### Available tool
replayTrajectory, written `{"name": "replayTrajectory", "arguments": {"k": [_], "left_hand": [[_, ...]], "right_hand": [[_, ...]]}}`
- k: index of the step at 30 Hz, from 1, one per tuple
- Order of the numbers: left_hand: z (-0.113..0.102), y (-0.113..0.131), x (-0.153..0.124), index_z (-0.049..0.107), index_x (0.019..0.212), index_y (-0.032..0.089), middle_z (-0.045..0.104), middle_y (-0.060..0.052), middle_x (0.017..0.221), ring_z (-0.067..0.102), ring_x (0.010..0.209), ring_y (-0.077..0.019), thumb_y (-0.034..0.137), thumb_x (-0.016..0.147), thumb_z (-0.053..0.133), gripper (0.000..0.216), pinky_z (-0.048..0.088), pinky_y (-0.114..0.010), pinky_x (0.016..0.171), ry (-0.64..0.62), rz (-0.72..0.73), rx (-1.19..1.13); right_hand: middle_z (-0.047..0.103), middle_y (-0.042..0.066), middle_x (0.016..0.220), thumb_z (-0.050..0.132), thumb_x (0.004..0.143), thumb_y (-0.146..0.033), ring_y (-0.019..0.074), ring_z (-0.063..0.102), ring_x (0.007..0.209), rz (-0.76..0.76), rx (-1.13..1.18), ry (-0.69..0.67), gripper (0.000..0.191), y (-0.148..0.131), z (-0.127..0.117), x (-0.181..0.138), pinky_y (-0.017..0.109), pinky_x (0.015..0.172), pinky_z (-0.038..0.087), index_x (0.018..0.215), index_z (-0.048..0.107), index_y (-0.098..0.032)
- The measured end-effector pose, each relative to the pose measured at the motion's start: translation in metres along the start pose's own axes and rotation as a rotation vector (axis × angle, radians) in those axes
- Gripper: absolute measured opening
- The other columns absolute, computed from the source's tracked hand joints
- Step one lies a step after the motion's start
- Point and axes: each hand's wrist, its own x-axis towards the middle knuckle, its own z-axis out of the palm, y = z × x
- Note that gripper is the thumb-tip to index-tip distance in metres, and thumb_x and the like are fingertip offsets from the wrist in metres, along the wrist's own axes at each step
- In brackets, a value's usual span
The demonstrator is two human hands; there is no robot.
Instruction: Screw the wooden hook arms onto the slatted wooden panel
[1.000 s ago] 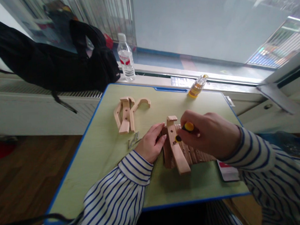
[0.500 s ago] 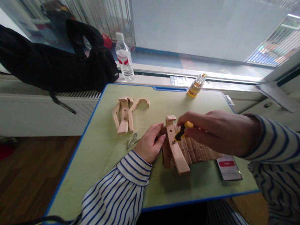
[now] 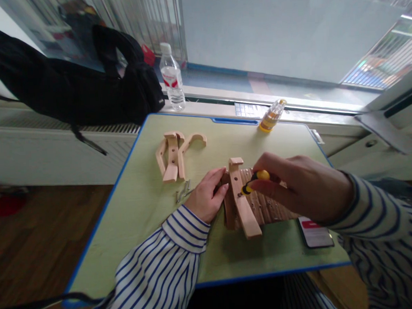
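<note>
My right hand (image 3: 296, 187) is closed around a small yellow and black screwdriver (image 3: 253, 182), whose tip meets a wooden hook piece (image 3: 242, 203). That hook piece lies across a ridged wooden board (image 3: 266, 209) on the green table (image 3: 143, 212). My left hand (image 3: 208, 195) rests against the left side of the wooden stack, fingers curled onto it and holding it. Several small screws (image 3: 183, 191) lie just left of that hand.
Two or three more wooden hooks (image 3: 173, 156) lie at the table's middle left. A small amber bottle (image 3: 271, 116) stands at the far edge, a phone (image 3: 315, 234) at the front right. A water bottle (image 3: 171, 78) and black backpack (image 3: 73, 87) sit on the sill.
My right hand has turned on the screwdriver, wrist shifting from raised to lower and back slightly. The left hand and wooden pieces have stayed put.
</note>
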Motion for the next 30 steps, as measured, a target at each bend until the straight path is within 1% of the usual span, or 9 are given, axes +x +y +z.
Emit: {"name": "replayTrajectory", "arguments": {"k": [4, 8, 10, 12, 15, 18, 24, 27, 30], "left_hand": [[-0.001, 0.002, 0.001, 0.049, 0.125, 0.015, 0.054, -0.010, 0.127, 0.051, 0.118, -0.0210, 0.024, 0.087, 0.045, 0.040, 0.040, -0.039, 0.103, 0.000, -0.007, 0.005], [0.000, 0.002, 0.001, 0.050, 0.125, 0.014, 0.054, -0.011, 0.127, 0.051, 0.118, -0.0214, 0.024, 0.087, 0.045, 0.040, 0.041, -0.038, 0.103, 0.012, -0.010, 0.012], [0.000, 0.002, 0.001, 0.050, 0.125, 0.014, 0.054, -0.011, 0.127, 0.051, 0.117, -0.0220, 0.025, 0.087, 0.045, 0.040, 0.042, -0.039, 0.102, 0.014, -0.009, 0.014], [0.000, 0.002, 0.001, 0.050, 0.125, 0.015, 0.054, -0.011, 0.127, 0.051, 0.117, -0.0222, 0.025, 0.087, 0.045, 0.040, 0.042, -0.039, 0.102, 0.010, -0.006, 0.013], [0.000, 0.002, 0.001, 0.049, 0.126, 0.015, 0.054, -0.010, 0.127, 0.051, 0.118, -0.0216, 0.024, 0.087, 0.045, 0.040, 0.041, -0.039, 0.102, -0.002, -0.008, 0.003], [-0.001, 0.003, 0.001, 0.049, 0.126, 0.015, 0.054, -0.010, 0.128, 0.050, 0.119, -0.0214, 0.023, 0.087, 0.045, 0.040, 0.039, -0.039, 0.104, -0.003, -0.005, -0.010], [-0.001, -0.001, 0.001, 0.050, 0.125, 0.012, 0.053, -0.012, 0.128, 0.048, 0.121, -0.0213, 0.022, 0.087, 0.044, 0.039, 0.036, -0.040, 0.106, -0.028, 0.000, -0.025], [0.000, -0.002, 0.000, 0.049, 0.125, 0.012, 0.054, -0.011, 0.128, 0.048, 0.121, -0.0206, 0.022, 0.087, 0.044, 0.040, 0.036, -0.038, 0.106, -0.011, 0.005, -0.015], [0.001, -0.003, -0.001, 0.049, 0.126, 0.013, 0.053, -0.011, 0.128, 0.049, 0.120, -0.0206, 0.023, 0.087, 0.045, 0.041, 0.038, -0.038, 0.105, -0.002, -0.008, 0.000]], "right_hand": [[0.047, -0.005, 0.051, 0.043, 0.087, -0.048, 0.0086, 0.041, 0.042, 0.068, -0.025, 0.086, 0.028, 0.001, 0.006, 0.000, 0.023, 0.045, 0.022, 0.079, 0.045, -0.021], [0.044, -0.006, 0.051, 0.044, 0.085, -0.041, 0.0080, 0.038, 0.043, 0.092, -0.027, 0.143, 0.023, -0.001, 0.009, 0.004, 0.023, 0.046, 0.023, 0.074, 0.044, -0.021], [0.040, -0.007, 0.050, 0.046, 0.083, -0.037, 0.0073, 0.034, 0.042, 0.110, -0.008, 0.170, 0.018, -0.002, 0.011, 0.006, 0.023, 0.045, 0.022, 0.075, 0.046, -0.021], [0.039, -0.008, 0.049, 0.046, 0.083, -0.035, 0.0070, 0.031, 0.041, 0.122, 0.021, 0.183, 0.016, -0.002, 0.012, 0.007, 0.023, 0.045, 0.022, 0.083, 0.050, -0.019], [0.045, -0.007, 0.053, 0.043, 0.087, -0.037, 0.0075, 0.035, 0.043, 0.049, 0.057, 0.137, 0.023, 0.001, 0.012, 0.008, 0.023, 0.047, 0.025, 0.097, 0.053, -0.019], [0.053, -0.003, 0.061, 0.039, 0.091, -0.040, 0.0086, 0.041, 0.049, -0.052, 0.072, 0.047, 0.027, 0.003, 0.007, 0.008, 0.024, 0.050, 0.027, 0.095, 0.055, -0.019], [0.062, 0.004, 0.078, 0.032, 0.092, -0.029, 0.0124, 0.051, 0.064, -0.146, 0.123, -0.148, 0.029, 0.001, -0.005, 0.006, 0.025, 0.058, 0.034, 0.113, 0.048, -0.016], [0.063, 0.007, 0.080, 0.028, 0.093, -0.030, 0.0141, 0.053, 0.064, -0.128, 0.094, -0.153, 0.032, 0.002, -0.006, 0.005, 0.027, 0.058, 0.034, 0.114, 0.046, -0.013], [0.062, 0.006, 0.076, 0.027, 0.093, -0.033, 0.0144, 0.051, 0.061, -0.103, 0.071, -0.137, 0.033, 0.004, -0.003, 0.003, 0.027, 0.056, 0.033, 0.112, 0.046, -0.013]]}}
